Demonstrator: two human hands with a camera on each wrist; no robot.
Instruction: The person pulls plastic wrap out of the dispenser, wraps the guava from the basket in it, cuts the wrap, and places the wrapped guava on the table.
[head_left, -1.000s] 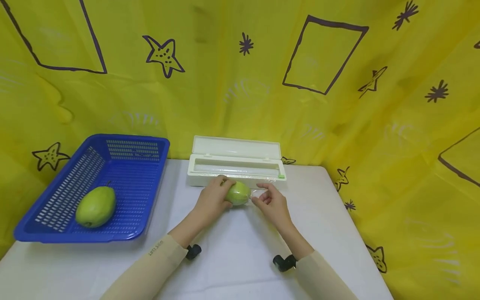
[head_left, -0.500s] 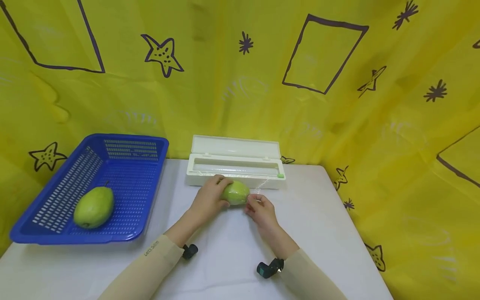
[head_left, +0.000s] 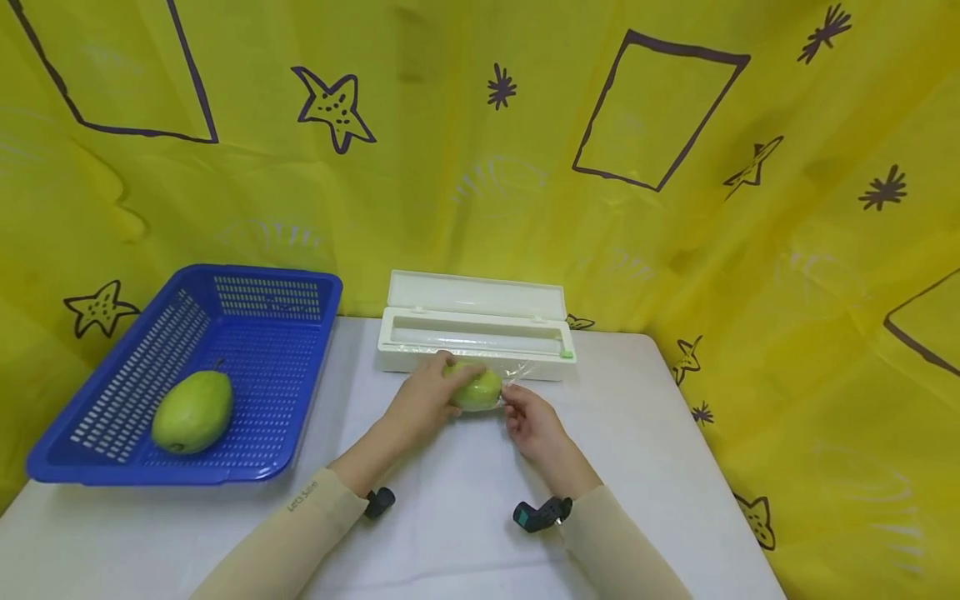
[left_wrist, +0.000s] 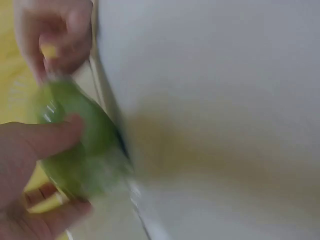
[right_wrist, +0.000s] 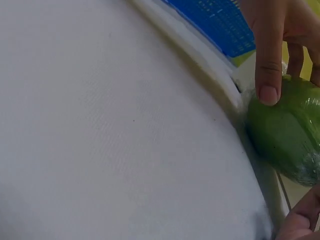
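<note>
My left hand (head_left: pixel 422 398) grips an oval green fruit (head_left: pixel 482 392) wrapped in clear plastic film, just in front of the white wrap box. In the left wrist view the thumb lies across the fruit (left_wrist: pixel 95 125), with the fingers beneath. The film's shine shows on the fruit (right_wrist: pixel 285 127) in the right wrist view. At its right end my right hand (head_left: pixel 536 423) pinches the gathered cling film (head_left: pixel 516 372) between thumb and fingers. A loose tail of film sticks up above those fingertips.
Behind the hands stands the white wrap box (head_left: pixel 397 360), lid raised, a roll of film (head_left: pixel 480 339) inside. To the left sits a blue basket (head_left: pixel 315 392) holding another green fruit (head_left: pixel 192 412). A yellow curtain (head_left: pixel 450 208) hangs behind the white-covered table (head_left: pixel 465 517).
My right hand has come in from the right, its spread fingers closing to a pinch at the fruit's end. The left hand keeps its hold on the fruit.
</note>
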